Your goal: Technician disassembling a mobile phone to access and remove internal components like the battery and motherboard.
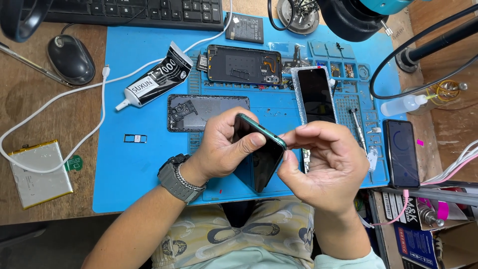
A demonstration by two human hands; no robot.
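My left hand point(224, 147) and my right hand point(323, 162) both grip a dark phone with a teal edge point(264, 154), tilted on its side above the blue work mat point(134, 169). The left thumb presses on the phone's upper edge. The right fingertips pinch its top right corner. A grey watch and a metal chain bracelet sit on my left wrist. Behind the hands lie a dark back cover with a camera cutout point(194, 112), an opened phone frame point(244, 65) and a black screen panel point(316, 94).
A black-and-white glue tube point(157, 74) and a small SIM tray point(135, 138) lie on the mat's left. A battery point(37, 172), white cable point(74, 89), mouse point(71, 59) and keyboard point(134, 11) are off the mat. Another phone point(401, 152) and a squeeze bottle point(406, 104) sit at right.
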